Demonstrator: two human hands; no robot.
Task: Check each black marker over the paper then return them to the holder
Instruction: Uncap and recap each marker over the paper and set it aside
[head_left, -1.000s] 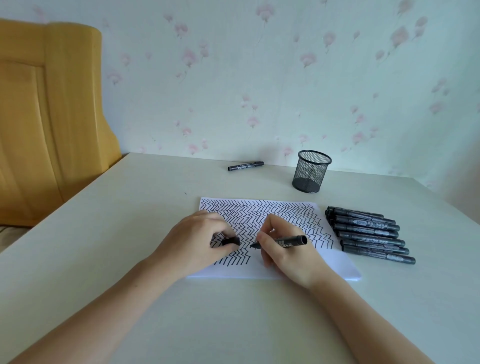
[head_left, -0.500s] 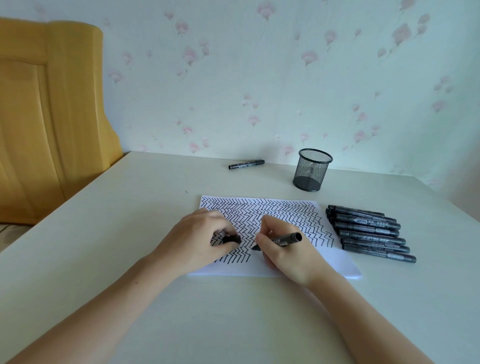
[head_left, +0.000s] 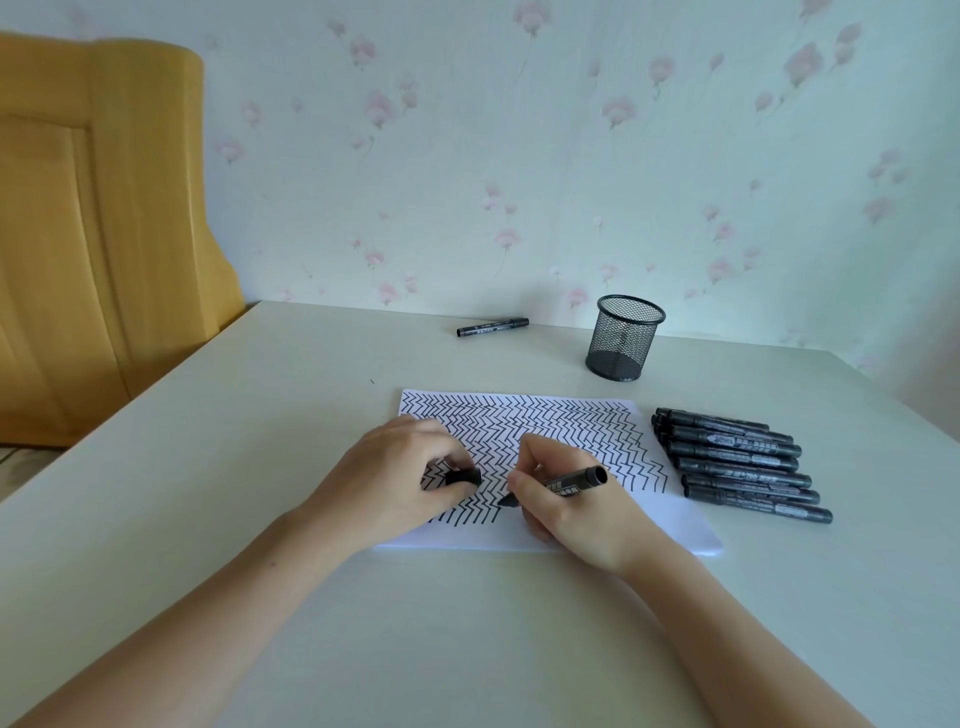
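Note:
My right hand (head_left: 569, 512) grips an uncapped black marker (head_left: 571, 482) with its tip down on the white paper (head_left: 675, 525), which is covered in black zigzag lines. On the paper's left part my left hand (head_left: 387, 475) rests and pinches the marker's black cap (head_left: 464, 477). Several capped black markers (head_left: 743, 462) lie side by side on the table right of the paper. One more black marker (head_left: 492, 327) lies alone near the wall. The black mesh holder (head_left: 625, 338) stands upright behind the paper and looks empty.
The white table (head_left: 260, 467) meets a flowered wall at the back. A yellow wooden chair back (head_left: 93, 234) stands off the table's left edge.
The right hand has shifted the marker slightly left and down, tilting its rear end up. The left hand and cap have barely moved.

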